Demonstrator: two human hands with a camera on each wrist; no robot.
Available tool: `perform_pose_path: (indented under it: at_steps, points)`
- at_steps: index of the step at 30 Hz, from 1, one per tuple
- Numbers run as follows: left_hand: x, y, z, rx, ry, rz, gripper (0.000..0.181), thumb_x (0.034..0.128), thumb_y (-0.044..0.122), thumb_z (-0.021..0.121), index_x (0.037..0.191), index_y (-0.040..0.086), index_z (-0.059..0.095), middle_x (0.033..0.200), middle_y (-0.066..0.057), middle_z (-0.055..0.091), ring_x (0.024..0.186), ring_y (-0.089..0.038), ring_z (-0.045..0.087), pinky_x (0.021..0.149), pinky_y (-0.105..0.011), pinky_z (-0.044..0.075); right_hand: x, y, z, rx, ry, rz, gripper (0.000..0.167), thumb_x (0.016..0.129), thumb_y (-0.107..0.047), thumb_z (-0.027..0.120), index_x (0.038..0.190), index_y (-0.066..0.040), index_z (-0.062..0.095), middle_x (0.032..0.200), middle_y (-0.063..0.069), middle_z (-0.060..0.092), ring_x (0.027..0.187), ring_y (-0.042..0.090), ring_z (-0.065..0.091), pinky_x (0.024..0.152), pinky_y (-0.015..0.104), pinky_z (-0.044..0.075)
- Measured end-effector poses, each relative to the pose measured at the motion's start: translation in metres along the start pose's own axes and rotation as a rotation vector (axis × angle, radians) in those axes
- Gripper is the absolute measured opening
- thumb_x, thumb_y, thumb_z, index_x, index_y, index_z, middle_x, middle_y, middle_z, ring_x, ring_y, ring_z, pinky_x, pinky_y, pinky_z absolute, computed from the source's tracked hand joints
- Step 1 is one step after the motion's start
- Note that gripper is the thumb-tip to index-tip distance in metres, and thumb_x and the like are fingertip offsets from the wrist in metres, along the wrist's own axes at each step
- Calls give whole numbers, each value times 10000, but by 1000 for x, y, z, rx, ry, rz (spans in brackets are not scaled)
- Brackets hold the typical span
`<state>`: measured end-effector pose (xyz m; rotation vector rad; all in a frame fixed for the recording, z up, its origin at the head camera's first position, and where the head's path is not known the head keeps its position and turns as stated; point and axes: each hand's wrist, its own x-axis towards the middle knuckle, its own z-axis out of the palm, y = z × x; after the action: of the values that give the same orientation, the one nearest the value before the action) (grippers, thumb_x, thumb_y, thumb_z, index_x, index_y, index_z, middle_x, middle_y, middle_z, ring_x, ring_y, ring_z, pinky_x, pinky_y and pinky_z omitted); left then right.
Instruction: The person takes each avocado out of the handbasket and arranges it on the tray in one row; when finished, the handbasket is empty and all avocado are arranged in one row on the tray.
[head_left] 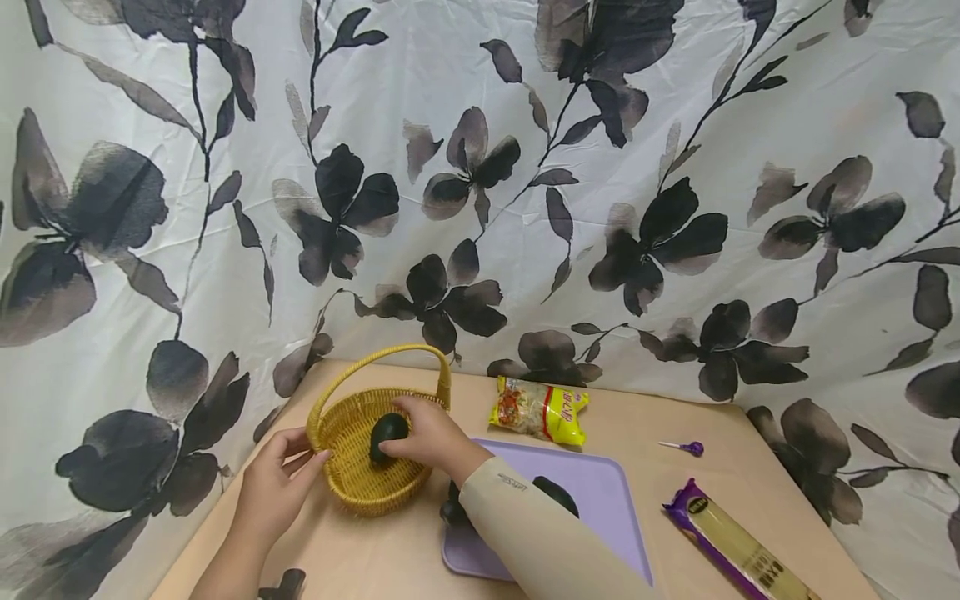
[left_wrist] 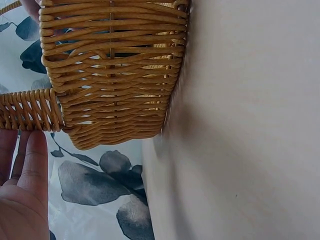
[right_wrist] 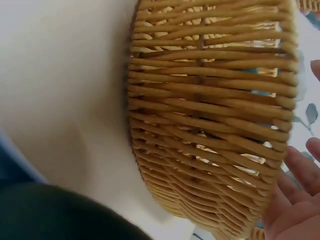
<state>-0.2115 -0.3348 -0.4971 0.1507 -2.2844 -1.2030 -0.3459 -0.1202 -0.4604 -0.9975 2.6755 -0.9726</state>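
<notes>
A yellow woven basket (head_left: 356, 496) with an arched handle (head_left: 375, 357) stands on the left part of the table. My left hand (head_left: 273, 479) holds it at the left, where the handle meets the rim. That hand (left_wrist: 22, 200) also shows beside the handle's base in the left wrist view. Inside the basket opening, my right hand (head_left: 431, 433) grips a smooth, dark green oval fruit (head_left: 384, 437), like an avocado, between thumb and fingers. Whether the fruit touches the basket floor cannot be told. More dark green pieces (head_left: 557, 493) lie on the purple tray (head_left: 600, 475), partly hidden by my right sleeve.
Behind the tray lies a yellow snack bag (head_left: 540, 410). A purple-headed lollipop (head_left: 692, 448) and a long purple-edged noodle-like packet (head_left: 738, 542) lie to the right. A dark object (head_left: 288, 583) sits at the front edge. Floral cloth (head_left: 525, 208) hangs behind the table.
</notes>
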Motion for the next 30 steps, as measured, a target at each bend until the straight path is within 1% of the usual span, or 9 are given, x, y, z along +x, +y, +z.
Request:
perform_pose_path:
  at_steps: [2, 4, 6, 8, 12, 14, 21, 27, 30]
  points:
    - [1, -1, -1, 1, -7, 8, 405, 969, 236, 739, 1295, 52, 584, 1277, -133, 653, 1107, 114, 543, 921, -64, 542, 4, 0, 3, -38, -1, 5, 791, 843, -430, 839, 1506, -158, 503, 1478, -11, 571, 1361, 151, 530, 1129, 311, 509]
    - [2, -2, -2, 0, -12, 19, 399, 967, 223, 742, 1292, 53, 584, 1277, -129, 654, 1131, 9, 603, 925, -77, 548, 8, -1, 6, -63, -9, 8, 811, 835, -432, 847, 1509, -146, 499, 1481, 1, 568, 1364, 160, 528, 1131, 310, 506]
    - [3, -3, -4, 2, -16, 27, 392, 965, 212, 744, 1287, 54, 586, 1275, -123, 655, 1146, -63, 622, 927, -84, 551, 10, -3, 9, -89, -22, 15, 832, 828, -434, 852, 1516, -137, 490, 1487, 6, 561, 1373, 164, 520, 1143, 305, 494]
    - [3, -4, -5, 3, -21, 35, 387, 964, 206, 745, 1283, 53, 588, 1274, -119, 655, 1142, -33, 617, 924, -82, 551, 12, -5, 11, -111, -34, 21, 849, 820, -435, 858, 1518, -127, 486, 1494, 14, 554, 1383, 172, 511, 1153, 306, 483]
    - [4, -5, -10, -8, -30, 42, 385, 965, 212, 744, 1277, 51, 588, 1267, -117, 655, 1096, 158, 523, 921, -78, 550, 15, -11, 16, -157, -47, 37, 873, 808, -437, 866, 1522, -115, 481, 1495, 30, 553, 1391, 174, 501, 1165, 289, 467]
    - [4, -6, -12, -11, -33, 43, 388, 964, 216, 745, 1278, 49, 588, 1263, -115, 655, 1082, 197, 496, 919, -77, 551, 16, -14, 18, -169, -49, 47, 885, 806, -435, 869, 1527, -108, 474, 1497, 39, 551, 1393, 175, 499, 1169, 283, 461]
    - [5, -7, -13, -1, -33, 27, 392, 959, 225, 753, 1278, 65, 590, 1263, -98, 657, 1076, 193, 493, 912, -66, 547, 21, -17, 24, -206, -72, 71, 914, 796, -415, 881, 1540, -101, 453, 1508, 43, 535, 1388, 159, 494, 1162, 254, 457]
    - [4, -6, -13, 7, -33, 28, 386, 951, 187, 761, 1276, 69, 590, 1262, -91, 658, 1073, 195, 492, 909, -79, 557, 23, -15, 28, -257, -76, 64, 825, 799, -408, 878, 1481, -116, 518, 1392, 15, 595, 1238, 122, 562, 1022, 215, 533]
    - [4, -5, -13, 6, -31, 31, 374, 949, 173, 761, 1268, 77, 591, 1254, -74, 658, 1075, 188, 496, 916, -101, 568, 23, -15, 28, -258, -76, 68, 832, 788, -408, 887, 1477, -120, 521, 1357, 7, 603, 1181, 106, 574, 974, 209, 547]
